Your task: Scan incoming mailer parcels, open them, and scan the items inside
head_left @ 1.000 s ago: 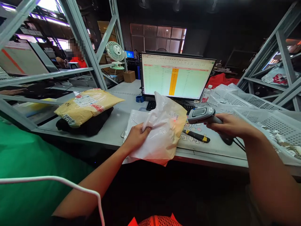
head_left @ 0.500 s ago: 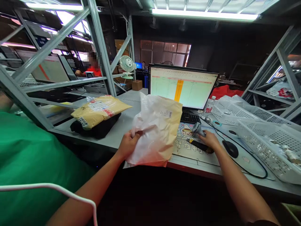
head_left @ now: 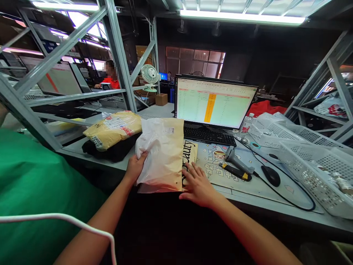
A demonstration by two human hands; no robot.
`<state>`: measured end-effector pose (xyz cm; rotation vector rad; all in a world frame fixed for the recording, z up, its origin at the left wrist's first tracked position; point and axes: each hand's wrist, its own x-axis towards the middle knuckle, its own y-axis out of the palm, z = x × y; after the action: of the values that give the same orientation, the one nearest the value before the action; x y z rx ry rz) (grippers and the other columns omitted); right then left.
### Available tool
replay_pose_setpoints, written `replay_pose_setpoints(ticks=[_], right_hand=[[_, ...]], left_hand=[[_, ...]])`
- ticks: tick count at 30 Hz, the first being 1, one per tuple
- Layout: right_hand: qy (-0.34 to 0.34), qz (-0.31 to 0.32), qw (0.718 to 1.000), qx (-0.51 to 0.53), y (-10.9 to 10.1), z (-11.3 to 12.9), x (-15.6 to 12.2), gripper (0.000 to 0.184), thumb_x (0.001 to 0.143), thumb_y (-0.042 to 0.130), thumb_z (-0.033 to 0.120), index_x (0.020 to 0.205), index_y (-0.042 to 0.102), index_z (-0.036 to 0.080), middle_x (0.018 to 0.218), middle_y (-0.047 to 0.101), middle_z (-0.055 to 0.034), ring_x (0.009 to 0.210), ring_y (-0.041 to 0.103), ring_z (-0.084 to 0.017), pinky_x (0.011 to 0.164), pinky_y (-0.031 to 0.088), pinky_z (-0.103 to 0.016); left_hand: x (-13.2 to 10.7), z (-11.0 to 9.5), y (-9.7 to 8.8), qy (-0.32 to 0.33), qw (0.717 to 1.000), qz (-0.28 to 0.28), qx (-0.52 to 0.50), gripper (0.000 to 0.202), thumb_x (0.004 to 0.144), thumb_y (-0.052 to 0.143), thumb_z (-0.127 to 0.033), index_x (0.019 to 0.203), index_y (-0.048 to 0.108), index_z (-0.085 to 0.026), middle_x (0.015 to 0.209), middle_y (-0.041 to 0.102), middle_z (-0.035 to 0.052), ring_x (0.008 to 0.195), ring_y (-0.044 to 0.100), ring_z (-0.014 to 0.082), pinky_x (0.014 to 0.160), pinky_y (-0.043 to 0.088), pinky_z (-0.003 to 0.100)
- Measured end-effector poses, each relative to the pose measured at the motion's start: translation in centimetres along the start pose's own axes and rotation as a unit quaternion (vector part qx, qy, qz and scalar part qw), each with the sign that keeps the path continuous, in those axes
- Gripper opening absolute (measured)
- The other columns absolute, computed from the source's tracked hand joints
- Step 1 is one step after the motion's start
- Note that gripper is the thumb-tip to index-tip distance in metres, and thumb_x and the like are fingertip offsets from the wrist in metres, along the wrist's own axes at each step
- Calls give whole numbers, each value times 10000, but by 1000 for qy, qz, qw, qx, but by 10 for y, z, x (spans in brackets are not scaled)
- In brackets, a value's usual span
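Note:
My left hand (head_left: 136, 166) grips the left edge of a translucent white plastic parcel bag (head_left: 162, 154) with a yellowish item inside, held above the desk's front edge. My right hand (head_left: 197, 184) lies flat, fingers spread, on a cream packet printed with black lettering (head_left: 189, 156) that sits under the bag on the desk. A grey barcode scanner (head_left: 236, 158) lies on the printed desk mat (head_left: 220, 165) to the right of my right hand, beside a black and yellow utility knife (head_left: 235, 171).
A monitor (head_left: 215, 102) showing a spreadsheet and a keyboard (head_left: 209, 136) stand behind. A yellow parcel (head_left: 114, 127) on a black bundle lies left. White mesh baskets (head_left: 306, 154) and a mouse (head_left: 270, 175) are right. Grey shelf frames flank the desk; a person in red sits far back.
My right hand set the scanner down on the mat and moved left onto the cream packet. The bag came down and shifted left in my left hand.

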<state>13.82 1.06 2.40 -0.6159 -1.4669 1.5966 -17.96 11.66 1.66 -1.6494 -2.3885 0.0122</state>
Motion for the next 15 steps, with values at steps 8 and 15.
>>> replay_pose_setpoints(ticks=[8, 15], right_hand=[[59, -91, 987, 116, -3, -10, 8, 563, 918, 603, 158, 1465, 710, 232, 1262, 749, -114, 1123, 702, -331, 996, 570, -498], [218, -384, 840, 317, -71, -79, -34, 470, 871, 633, 545, 1106, 780, 166, 1033, 789, -124, 880, 733, -276, 801, 599, -422]], left_hand=[[10, -2, -39, -55, 997, 5, 58, 775, 504, 728, -798, 887, 713, -124, 851, 730, 129, 755, 636, 261, 597, 461, 299], [14, 8, -44, -61, 990, 56, 117, 647, 621, 702, -700, 908, 749, -121, 871, 753, 143, 803, 687, 301, 596, 479, 308]])
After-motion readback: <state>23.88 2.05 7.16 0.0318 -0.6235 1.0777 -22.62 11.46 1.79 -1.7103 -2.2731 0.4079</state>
